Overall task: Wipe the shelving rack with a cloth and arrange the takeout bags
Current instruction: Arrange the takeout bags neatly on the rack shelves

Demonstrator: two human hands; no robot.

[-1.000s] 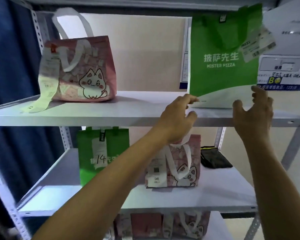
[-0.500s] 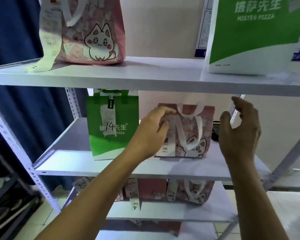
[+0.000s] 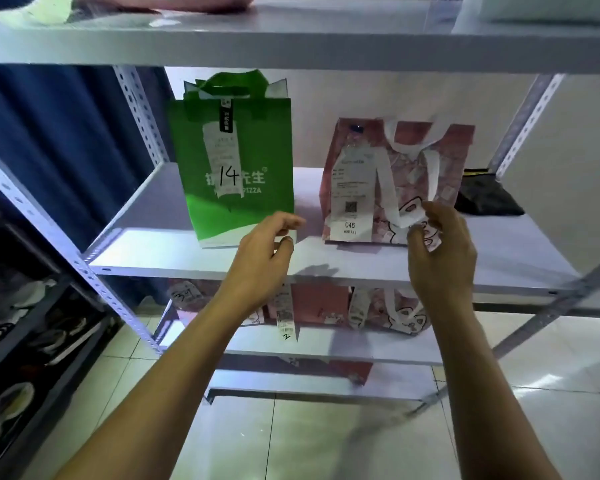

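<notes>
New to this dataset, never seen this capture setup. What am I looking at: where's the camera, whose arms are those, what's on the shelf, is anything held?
There is no robot here. A person wears one wide-angle camera on the head, looking forward and down, so the two bare arms coming in from the bottom are theirs.

They face a metal shelving rack. On the middle shelf stand a green takeout bag with "14" written on its receipt, a pink cat-print bag with a receipt marked 046, and a dark folded item at the far right. More pink bags sit on the shelf below.

The left hand is at the green bag's lower corner. The right hand is at the pink bag's front; whether either truly grips is unclear. No cloth is clearly visible.
</notes>
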